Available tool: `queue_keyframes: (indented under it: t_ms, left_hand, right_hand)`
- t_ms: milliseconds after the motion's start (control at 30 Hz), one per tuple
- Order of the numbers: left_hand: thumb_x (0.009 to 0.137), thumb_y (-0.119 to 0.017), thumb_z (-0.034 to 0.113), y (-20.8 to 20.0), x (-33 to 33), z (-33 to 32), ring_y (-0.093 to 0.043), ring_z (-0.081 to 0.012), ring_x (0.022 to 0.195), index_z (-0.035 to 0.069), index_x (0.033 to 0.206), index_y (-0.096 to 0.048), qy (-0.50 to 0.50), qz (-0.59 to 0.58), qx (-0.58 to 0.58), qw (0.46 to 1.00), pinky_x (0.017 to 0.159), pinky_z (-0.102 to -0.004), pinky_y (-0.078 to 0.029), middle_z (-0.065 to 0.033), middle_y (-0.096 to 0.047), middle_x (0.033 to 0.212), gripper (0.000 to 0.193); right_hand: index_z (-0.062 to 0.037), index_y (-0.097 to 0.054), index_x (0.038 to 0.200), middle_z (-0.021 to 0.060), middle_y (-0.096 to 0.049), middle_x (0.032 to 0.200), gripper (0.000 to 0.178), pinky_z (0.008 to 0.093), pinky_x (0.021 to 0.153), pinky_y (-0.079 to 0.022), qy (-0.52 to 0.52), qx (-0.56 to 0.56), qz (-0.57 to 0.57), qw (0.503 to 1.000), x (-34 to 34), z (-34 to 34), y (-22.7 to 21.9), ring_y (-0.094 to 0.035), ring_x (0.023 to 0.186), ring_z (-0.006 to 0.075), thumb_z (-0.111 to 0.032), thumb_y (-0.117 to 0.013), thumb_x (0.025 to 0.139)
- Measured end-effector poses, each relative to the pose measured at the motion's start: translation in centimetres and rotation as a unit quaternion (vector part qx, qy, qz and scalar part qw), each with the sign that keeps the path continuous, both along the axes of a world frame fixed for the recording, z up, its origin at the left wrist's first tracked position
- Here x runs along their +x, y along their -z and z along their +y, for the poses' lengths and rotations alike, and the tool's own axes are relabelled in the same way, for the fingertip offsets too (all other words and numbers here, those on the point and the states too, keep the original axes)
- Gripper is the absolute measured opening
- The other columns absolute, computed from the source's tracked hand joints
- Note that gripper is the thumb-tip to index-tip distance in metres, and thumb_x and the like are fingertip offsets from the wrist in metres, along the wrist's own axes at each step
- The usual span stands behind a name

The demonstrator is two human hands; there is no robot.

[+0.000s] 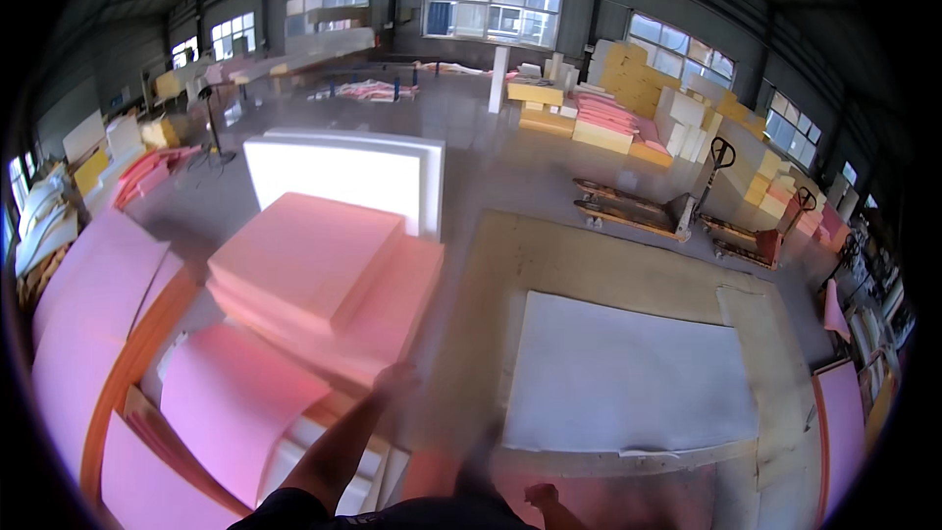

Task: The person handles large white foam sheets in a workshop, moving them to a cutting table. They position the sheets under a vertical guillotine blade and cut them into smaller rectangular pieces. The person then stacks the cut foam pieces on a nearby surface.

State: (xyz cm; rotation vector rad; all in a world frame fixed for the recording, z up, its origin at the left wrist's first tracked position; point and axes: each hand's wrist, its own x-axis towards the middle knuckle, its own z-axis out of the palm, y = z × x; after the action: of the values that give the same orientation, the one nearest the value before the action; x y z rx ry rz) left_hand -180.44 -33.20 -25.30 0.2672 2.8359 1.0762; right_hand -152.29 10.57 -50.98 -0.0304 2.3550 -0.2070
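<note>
My left hand [395, 377] is at the near right corner of a stack of pink foam blocks, smeared by motion. Whether it touches the foam I cannot tell. On top of the stack lies a thick pink foam block [306, 245], with a wider pink foam slab [397, 299] beneath it. Low in the picture, my right hand [540, 495] has its fingers curled in beside a blurred pink surface [618, 499]. What it holds, if anything, is hidden.
White foam boards [343, 177] stand behind the pink stack. Curved pink sheets [226, 402] lie at the left. A white sheet [633, 373] rests on a tan board [500, 265] to the right. Beyond are two pallet jacks [638, 206] and foam piles [603, 128].
</note>
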Motion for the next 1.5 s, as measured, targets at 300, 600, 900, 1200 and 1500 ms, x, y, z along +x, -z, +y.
queue_keyframes:
  t_ms: [300,600,900,1200,1500]
  left_hand:
    - [0.077,-0.064,0.053,13.2,-5.3,-11.5,-0.065,-0.0305,0.084,0.024,0.109,-0.066,0.025,-0.171,-0.262,0.949,0.077,-0.0411,-0.052,-0.011,-0.068,0.092,0.043]
    - [0.08,-0.068,0.044,13.6,-5.2,-21.1,-0.056,-0.0288,0.115,0.017,0.128,-0.057,-0.278,-0.399,-0.245,0.839,0.097,-0.0409,-0.045,-0.0103,-0.059,0.126,0.056]
    - [0.08,-0.062,0.051,16.5,-56.3,-2.9,-0.057,-0.0333,0.11,0.007,0.114,-0.064,-0.098,-0.337,-0.266,0.898,0.093,-0.0434,-0.044,-0.0183,-0.061,0.117,0.056]
    - [0.081,-0.067,0.044,0.9,-95.0,26.9,-0.06,-0.0279,0.108,0.007,0.123,-0.057,0.172,-0.044,0.043,0.983,0.094,-0.0409,-0.045,-0.0142,-0.062,0.118,0.056]
    - [0.073,-0.065,0.065,8.3,-111.3,15.2,-0.058,-0.0282,0.113,0.011,0.119,-0.061,0.091,-0.256,-0.239,0.932,0.096,-0.0408,-0.045,-0.0108,-0.064,0.118,0.071]
  right_hand:
    - [-0.006,-0.065,0.07,0.0067,-0.063,0.062,0.03,0.0372,0.052,-0.052,-0.061,-0.046,0.174,0.982,-30.4,8.4,-1.1,-0.063,0.054,0.0197,-0.026,-0.054,0.088]
    - [-0.0054,-0.064,0.079,0.0039,-0.067,0.071,0.025,0.0359,0.058,-0.053,-0.102,-0.086,0.214,0.967,-57.8,12.1,-3.5,-0.067,0.067,0.0161,-0.029,-0.058,0.086]
    - [-0.0218,-0.071,0.092,0.0078,-0.07,0.088,0.019,0.0407,0.068,-0.053,-0.03,0.091,0.014,0.995,-73.0,20.9,2.3,-0.067,0.08,0.0255,-0.031,-0.06,0.079]
    - [-0.0179,-0.07,0.075,0.0026,-0.067,0.069,0.014,0.0396,0.057,-0.049,0.127,-0.087,0.113,0.982,-96.9,25.6,3.6,-0.063,0.062,0.0216,-0.03,-0.062,0.075]
    - [-0.0159,-0.061,0.098,0.0049,-0.061,0.07,0.021,0.0349,0.066,-0.051,0.095,-0.015,-0.088,0.991,-128.8,28.6,-4.3,-0.062,0.068,0.0186,-0.031,-0.053,0.085]
